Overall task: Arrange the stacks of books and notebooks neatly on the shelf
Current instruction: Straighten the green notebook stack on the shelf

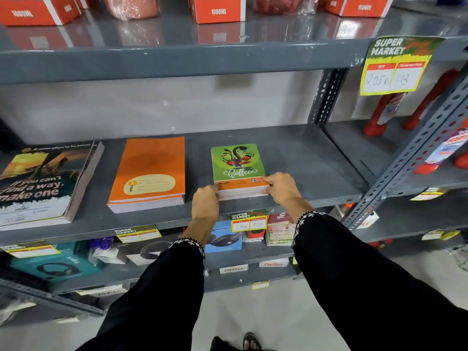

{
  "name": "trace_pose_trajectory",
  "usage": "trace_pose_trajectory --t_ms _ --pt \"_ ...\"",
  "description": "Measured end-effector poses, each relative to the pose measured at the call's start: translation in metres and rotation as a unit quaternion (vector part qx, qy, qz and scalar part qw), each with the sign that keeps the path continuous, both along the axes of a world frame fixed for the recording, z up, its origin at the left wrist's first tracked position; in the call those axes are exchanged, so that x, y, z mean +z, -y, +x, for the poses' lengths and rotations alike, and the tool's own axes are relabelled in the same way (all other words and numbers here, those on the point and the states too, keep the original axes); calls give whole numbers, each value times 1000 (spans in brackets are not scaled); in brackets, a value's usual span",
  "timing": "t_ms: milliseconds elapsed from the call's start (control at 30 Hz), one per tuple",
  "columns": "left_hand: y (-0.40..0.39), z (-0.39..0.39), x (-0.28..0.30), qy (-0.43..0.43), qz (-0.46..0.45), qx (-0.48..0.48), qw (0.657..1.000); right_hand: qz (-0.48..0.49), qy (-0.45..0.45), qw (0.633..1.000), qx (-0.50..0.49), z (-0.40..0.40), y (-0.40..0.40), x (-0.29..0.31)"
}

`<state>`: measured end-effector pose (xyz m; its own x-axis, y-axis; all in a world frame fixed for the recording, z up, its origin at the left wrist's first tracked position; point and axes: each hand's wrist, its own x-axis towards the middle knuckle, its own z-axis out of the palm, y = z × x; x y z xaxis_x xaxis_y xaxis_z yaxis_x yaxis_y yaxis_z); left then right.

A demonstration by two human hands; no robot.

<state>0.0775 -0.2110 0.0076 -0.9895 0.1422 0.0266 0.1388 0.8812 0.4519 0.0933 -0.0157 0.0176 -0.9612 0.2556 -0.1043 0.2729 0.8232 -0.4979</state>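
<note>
Three stacks lie flat on the grey middle shelf [304, 158]. A small stack of green "Coffee" notebooks [236, 163] sits right of centre. My left hand [205, 202] grips its near left corner and my right hand [279, 187] grips its near right corner. To the left lies a stack of orange notebooks [152, 168], apart from the green one. At the far left a thick stack of books with a "If you can't find a way, make one" cover [40, 183] lies slightly askew.
Red-and-white "1000ML" boxes [217, 10] stand on the shelf above. A yellow price sign [395, 69] hangs at the upper right by a perforated upright [326, 97]. Headphone boxes [222, 239] fill the shelf below. Red bottles [430, 100] stand in the right bay.
</note>
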Motion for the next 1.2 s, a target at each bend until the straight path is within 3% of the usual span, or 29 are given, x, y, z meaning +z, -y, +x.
trace_pose_trajectory --t_ms 1200 --pt "5 -8 -4 6 -20 -41 999 17 0 999 38 7 -1 10"
